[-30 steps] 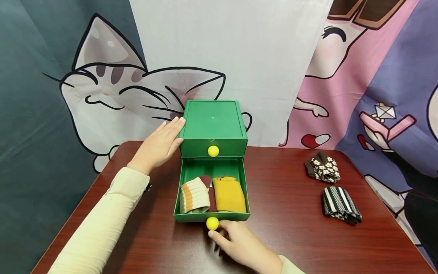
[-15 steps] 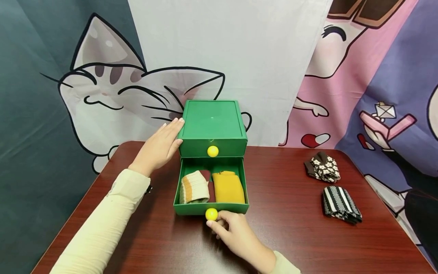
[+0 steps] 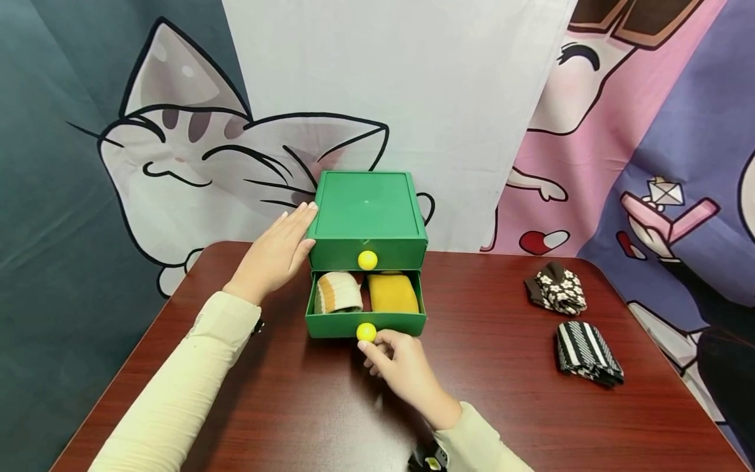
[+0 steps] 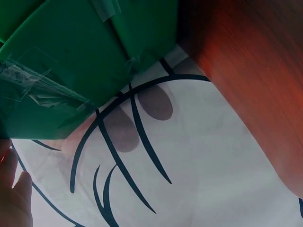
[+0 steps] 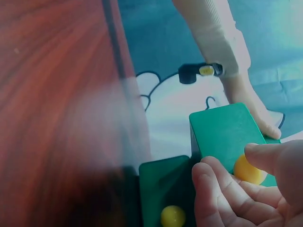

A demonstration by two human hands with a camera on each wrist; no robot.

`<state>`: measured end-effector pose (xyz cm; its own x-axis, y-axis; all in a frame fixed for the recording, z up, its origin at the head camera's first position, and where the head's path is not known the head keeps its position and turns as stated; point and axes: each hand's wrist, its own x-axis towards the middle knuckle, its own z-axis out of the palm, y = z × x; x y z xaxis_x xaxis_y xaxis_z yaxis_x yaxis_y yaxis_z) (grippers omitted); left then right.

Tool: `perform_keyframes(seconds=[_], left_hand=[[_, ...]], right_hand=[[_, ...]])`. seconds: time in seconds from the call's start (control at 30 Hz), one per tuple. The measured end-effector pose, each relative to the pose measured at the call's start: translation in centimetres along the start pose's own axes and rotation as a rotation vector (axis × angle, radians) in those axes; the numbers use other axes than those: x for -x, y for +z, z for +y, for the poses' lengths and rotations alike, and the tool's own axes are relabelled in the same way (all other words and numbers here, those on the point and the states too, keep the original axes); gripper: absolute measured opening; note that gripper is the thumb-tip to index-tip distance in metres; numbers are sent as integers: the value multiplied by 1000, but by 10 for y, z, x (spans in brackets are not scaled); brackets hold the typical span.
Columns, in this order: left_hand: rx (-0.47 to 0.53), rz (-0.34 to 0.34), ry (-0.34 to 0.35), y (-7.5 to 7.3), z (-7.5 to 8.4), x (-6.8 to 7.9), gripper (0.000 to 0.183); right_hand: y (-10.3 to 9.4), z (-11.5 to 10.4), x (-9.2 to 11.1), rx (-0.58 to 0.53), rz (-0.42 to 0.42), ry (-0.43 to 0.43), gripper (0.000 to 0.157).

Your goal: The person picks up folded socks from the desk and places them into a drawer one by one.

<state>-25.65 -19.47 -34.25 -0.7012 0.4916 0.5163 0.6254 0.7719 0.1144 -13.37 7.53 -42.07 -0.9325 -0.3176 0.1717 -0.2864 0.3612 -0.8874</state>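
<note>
A green drawer cabinet stands at mid-table in the head view. Against its left side my left hand rests with straight fingers. The pulled-out drawer below the top one sticks out partway. My right hand pinches this drawer's yellow ball knob with thumb and fingers; the right wrist view shows the knob between them. Inside lie a folded striped cream sock and a folded mustard sock, with maroon fabric between. In the left wrist view, only fingertips of my left hand show.
A second yellow knob is on the top drawer front. The right wrist view shows another green front with a yellow knob lower down. Folded floral socks and black-and-white striped socks lie at the table's right. A printed cloth hangs behind.
My right hand has pushed the drawer inward, away from me, so less of its inside and of the socks shows. My left hand has stayed against the cabinet's side.
</note>
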Motion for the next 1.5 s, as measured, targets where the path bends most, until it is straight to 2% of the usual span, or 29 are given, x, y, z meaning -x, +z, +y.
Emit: perform_keyframes(seconds=[0.4, 0.83, 1.17, 1.5], left_hand=[[14, 14, -9, 2, 1, 1, 57], [32, -6, -24, 0, 2, 0, 57], [13, 1, -25, 0, 3, 1, 57], [31, 25, -17, 4, 1, 2, 56]], right_hand=[[-3, 6, -32, -61, 60, 42, 28], [-4, 11, -64, -129, 107, 74, 28], [0, 13, -69, -65, 152, 66, 30], [0, 32, -67, 79, 138, 142, 31]])
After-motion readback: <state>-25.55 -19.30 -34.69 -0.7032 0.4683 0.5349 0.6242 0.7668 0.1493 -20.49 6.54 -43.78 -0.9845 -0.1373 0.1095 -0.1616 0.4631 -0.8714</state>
